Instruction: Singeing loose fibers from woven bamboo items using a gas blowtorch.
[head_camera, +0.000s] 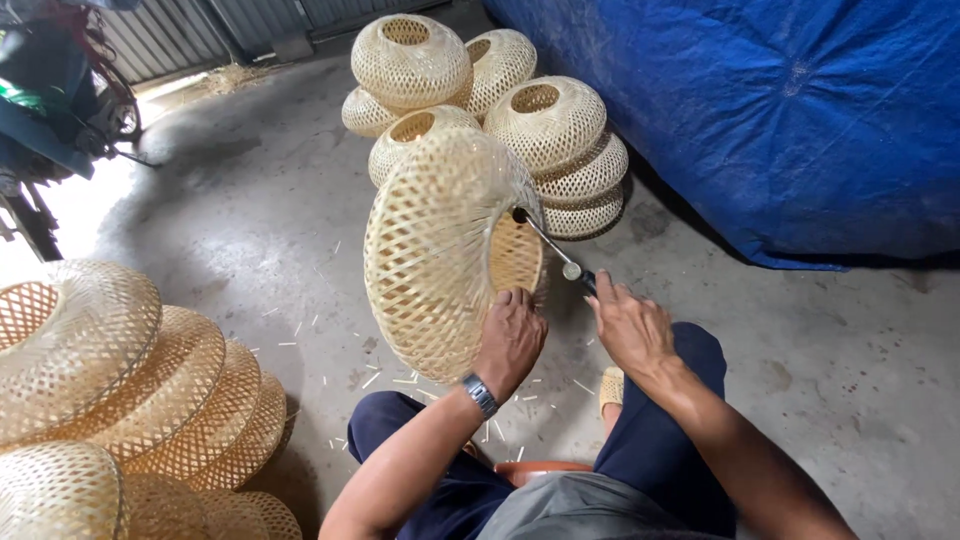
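Left grip (510, 338) steadies shade (435, 250); right (630, 325) probably holds tool (550, 245).

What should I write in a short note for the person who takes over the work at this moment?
Left hand: grips the rim of the woven bamboo shade, held on its side above the floor.
Right hand: holds a thin metal tool, tip at the shade's opening.
Nearby: one pile of shades ahead, another stack at the left; bamboo trimmings lie on the floor.
Done and left: cannot tell from here.
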